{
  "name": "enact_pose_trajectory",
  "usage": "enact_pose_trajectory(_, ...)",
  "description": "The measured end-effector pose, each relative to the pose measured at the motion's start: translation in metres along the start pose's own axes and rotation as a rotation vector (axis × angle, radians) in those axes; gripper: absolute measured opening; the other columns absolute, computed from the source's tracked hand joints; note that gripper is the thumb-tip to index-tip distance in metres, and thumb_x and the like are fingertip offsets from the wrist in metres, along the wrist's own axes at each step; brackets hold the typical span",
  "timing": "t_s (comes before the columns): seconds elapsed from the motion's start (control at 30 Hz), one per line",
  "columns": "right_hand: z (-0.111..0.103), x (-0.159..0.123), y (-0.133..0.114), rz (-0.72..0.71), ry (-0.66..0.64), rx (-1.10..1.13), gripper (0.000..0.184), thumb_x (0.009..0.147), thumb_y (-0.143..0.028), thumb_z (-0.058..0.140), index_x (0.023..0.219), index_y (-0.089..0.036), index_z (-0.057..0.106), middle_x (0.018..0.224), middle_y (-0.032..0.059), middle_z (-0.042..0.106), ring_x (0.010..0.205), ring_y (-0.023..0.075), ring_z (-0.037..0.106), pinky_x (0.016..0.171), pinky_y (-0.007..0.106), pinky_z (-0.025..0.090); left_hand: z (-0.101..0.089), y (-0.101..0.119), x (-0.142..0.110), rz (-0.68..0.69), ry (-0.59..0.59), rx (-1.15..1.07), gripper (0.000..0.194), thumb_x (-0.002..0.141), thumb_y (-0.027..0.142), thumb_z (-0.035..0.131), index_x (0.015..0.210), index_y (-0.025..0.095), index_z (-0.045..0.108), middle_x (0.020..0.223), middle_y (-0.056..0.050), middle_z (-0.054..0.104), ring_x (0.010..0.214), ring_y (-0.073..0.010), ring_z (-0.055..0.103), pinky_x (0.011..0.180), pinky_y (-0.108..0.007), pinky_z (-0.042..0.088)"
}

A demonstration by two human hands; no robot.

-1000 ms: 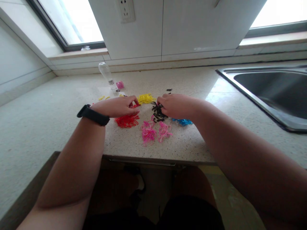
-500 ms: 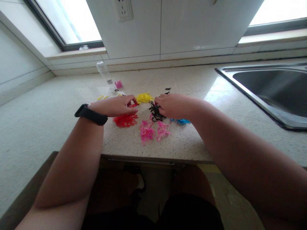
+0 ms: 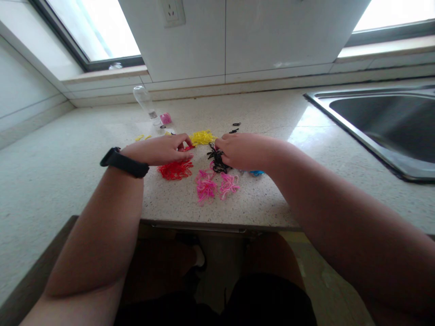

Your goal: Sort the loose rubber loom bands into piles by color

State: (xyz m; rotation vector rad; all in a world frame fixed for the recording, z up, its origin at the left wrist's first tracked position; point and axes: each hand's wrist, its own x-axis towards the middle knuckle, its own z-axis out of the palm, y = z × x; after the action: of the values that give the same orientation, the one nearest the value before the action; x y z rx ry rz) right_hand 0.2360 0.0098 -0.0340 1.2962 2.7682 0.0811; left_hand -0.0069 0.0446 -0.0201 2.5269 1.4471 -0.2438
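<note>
Small elastic bands lie in colour piles on the speckled countertop [image 3: 258, 203]: red [image 3: 175, 170], yellow [image 3: 202, 136], pink [image 3: 214, 184], black [image 3: 216, 160] and blue [image 3: 256, 173]. My left hand [image 3: 159, 150], with a black watch on its wrist, rests over the top of the red pile, its fingertips pinched on a red band. My right hand [image 3: 243, 151] is curled over the black pile, fingers closed on black bands, and it hides most of the blue pile.
A clear bottle [image 3: 145, 103] lies on its side behind the piles with a pink cap [image 3: 166, 118] beside it. A few stray black bands [image 3: 235, 127] and yellow bands [image 3: 142, 137] are scattered there. A steel sink [image 3: 384, 122] is set in at the right. The counter's front edge runs below the piles.
Both hands stay over their piles with only small finger movement. The view has drifted slightly, and the right hand now covers more of the blue pile.
</note>
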Motion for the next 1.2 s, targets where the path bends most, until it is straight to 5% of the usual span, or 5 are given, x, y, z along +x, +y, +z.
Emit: enact_pose_trajectory(1.2,-0.007,-0.007,-0.012,-0.019,-0.024,-0.012,0.036,0.093,-0.021,0.043,0.124,-0.011,0.058,0.115,0.0181,0.066,0.094,0.0260,0.063,0.077,0.037,0.045,-0.001,0.002,0.001,-0.031,-0.012,-0.014,0.066,0.085,0.065,0.046,0.132,0.019,0.053,0.108,-0.012,0.071,0.089,-0.0251,0.065,0.073,-0.033,0.043)
